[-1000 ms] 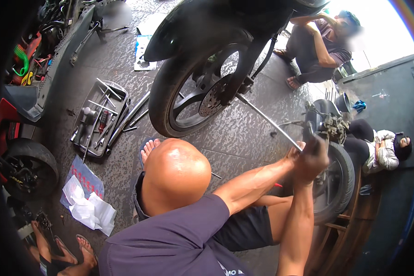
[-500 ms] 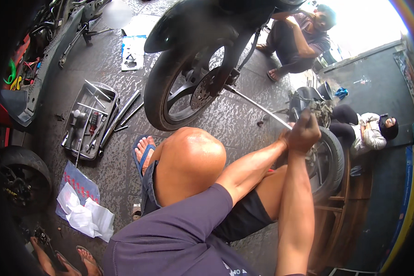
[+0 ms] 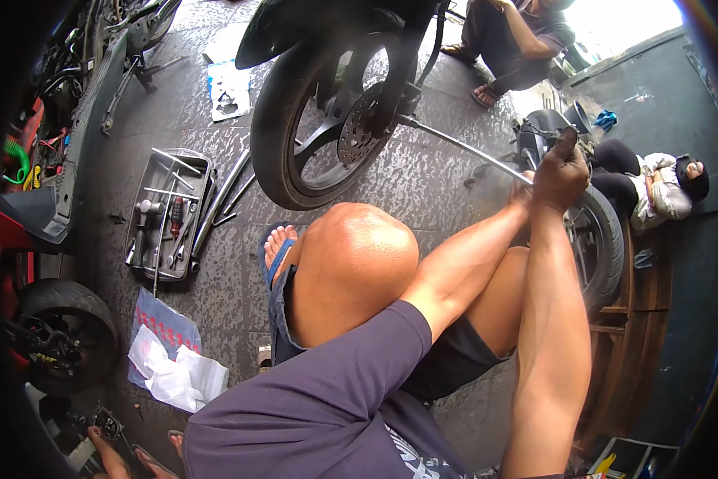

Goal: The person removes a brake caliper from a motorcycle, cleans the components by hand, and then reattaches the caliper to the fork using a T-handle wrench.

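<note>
A long metal wrench bar (image 3: 470,152) runs from the lower fork end by the wheel hub of a black motorcycle's front wheel (image 3: 283,132) out to my hands. Its head meets the axle area beside the brake disc (image 3: 361,128). My right hand (image 3: 562,176) is closed in a fist at the bar's outer end, thumb uppermost. Just inside it, my left hand (image 3: 522,193) is wrapped round the bar too, with most of its fingers hidden behind my right hand and wrist. The bar's far tip is covered by my hands.
A grey tray (image 3: 139,263) of hand tools lies left of the wheel, with metal tubes (image 3: 223,203) alongside. Plastic packaging (image 3: 171,363) is nearer me. A loose wheel (image 3: 590,247) stands right. One person (image 3: 518,40) squats beyond the motorcycle; another (image 3: 662,188) sits far right.
The view has tilted, so the right side sits higher and most things have slid rightward. Both hands keep their grip on the bar, whose head stays at the axle area.
</note>
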The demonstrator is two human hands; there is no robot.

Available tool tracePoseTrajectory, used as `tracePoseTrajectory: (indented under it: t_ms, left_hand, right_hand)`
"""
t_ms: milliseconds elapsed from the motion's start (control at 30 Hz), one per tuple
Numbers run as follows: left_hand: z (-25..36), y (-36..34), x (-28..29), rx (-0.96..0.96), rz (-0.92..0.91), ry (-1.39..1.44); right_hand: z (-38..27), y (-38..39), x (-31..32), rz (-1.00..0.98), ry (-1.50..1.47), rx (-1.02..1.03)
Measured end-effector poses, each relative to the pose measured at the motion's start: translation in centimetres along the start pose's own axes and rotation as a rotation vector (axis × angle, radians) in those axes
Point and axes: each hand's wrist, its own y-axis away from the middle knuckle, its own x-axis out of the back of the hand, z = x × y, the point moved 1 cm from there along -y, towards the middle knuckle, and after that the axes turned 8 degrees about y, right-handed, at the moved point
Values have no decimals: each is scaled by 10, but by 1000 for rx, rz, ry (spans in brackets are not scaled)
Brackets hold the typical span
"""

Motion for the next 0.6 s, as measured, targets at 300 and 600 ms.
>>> tracePoseTrajectory:
  t_ms: [300, 600]
  left_hand:
    - [-4, 0, -5, 24, -30, 52]
    - [-6, -15, 63, 125, 48, 1003]
  right_hand:
    - [7, -15, -10, -88, 50, -79]
    - [15, 11, -5, -261, -257, 198]
